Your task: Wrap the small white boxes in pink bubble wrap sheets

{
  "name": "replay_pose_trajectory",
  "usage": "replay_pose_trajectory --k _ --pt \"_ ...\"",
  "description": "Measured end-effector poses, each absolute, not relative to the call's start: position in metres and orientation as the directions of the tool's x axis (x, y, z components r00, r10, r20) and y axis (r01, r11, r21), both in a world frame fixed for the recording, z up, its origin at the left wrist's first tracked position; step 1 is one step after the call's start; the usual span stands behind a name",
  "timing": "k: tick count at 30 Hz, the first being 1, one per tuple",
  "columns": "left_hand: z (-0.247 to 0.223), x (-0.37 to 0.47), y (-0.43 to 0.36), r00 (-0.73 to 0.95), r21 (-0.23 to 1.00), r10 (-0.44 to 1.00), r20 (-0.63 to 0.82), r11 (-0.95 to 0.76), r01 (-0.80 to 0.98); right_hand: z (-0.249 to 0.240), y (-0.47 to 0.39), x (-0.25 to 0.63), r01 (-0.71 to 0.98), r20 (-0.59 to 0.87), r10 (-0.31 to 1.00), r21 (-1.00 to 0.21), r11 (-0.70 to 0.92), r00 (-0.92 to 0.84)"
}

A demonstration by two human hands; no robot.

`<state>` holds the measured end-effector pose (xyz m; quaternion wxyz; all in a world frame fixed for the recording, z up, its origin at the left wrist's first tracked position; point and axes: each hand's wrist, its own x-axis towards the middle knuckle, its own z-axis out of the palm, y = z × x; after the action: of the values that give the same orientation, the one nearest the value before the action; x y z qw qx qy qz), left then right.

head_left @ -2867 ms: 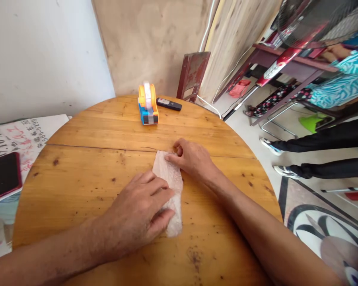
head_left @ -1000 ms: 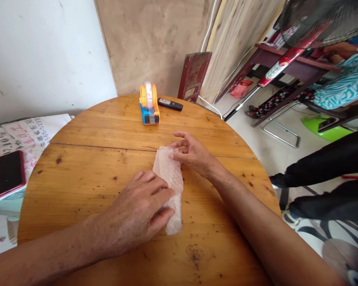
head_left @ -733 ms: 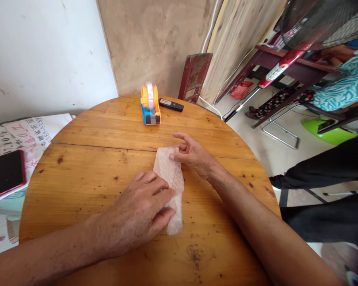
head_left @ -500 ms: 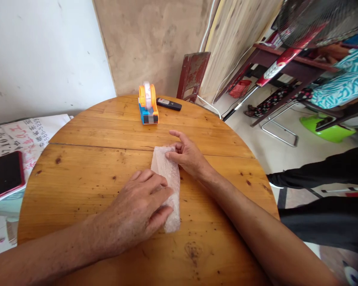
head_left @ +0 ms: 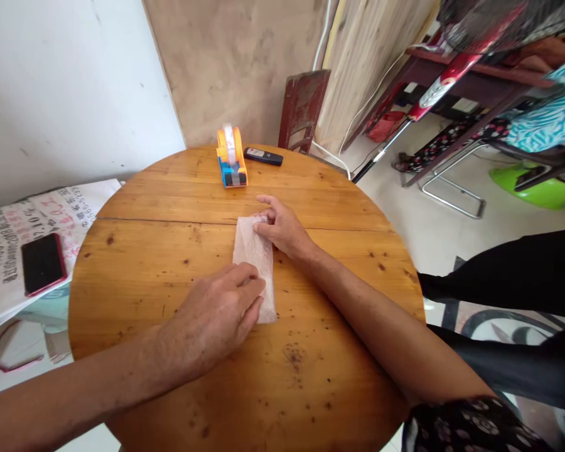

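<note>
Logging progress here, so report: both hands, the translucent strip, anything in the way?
Left hand over translucent strip, right hand at its far right corner; grips unclear. Strip lies on table. Tape dispenser, black remote beyond, touching neither hand nor strip.

bubble-wrap piece | whitish, translucent, crinkled | narrow oblong | lying lengthwise on wooden table

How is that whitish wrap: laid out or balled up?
Laid out: the whitish wrap forms a strip on the table, left hand over it, right hand at its far end. Whether layered: cannot tell.
</note>
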<state>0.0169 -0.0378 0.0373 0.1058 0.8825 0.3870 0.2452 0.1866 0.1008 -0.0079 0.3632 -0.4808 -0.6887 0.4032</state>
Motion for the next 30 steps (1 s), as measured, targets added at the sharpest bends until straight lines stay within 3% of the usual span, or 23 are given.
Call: replay_pose_trajectory --k 6,12,18,30 --pt "0.035 0.017 -0.05 0.475 0.505 0.787 0.393 -0.617 0.604 0.021 0.1 0.181 0.164 0.022 0.953 -0.984 0.075 -0.302" --pt "0.02 0.022 -0.052 0.393 0.472 0.763 0.513 -0.633 0.614 0.054 0.073 0.181 0.103 0.234 0.896 -0.951 0.291 -0.377" --pt "0.007 0.023 -0.055 0.36 0.441 0.753 0.55 -0.629 0.64 0.073 0.01 0.187 0.201 0.38 0.801 -0.835 0.513 -0.464" --pt "-0.007 0.021 -0.06 0.125 0.561 0.825 0.55 -0.477 0.677 0.061 -0.036 0.193 0.348 0.442 0.79 -0.727 0.593 -0.425"
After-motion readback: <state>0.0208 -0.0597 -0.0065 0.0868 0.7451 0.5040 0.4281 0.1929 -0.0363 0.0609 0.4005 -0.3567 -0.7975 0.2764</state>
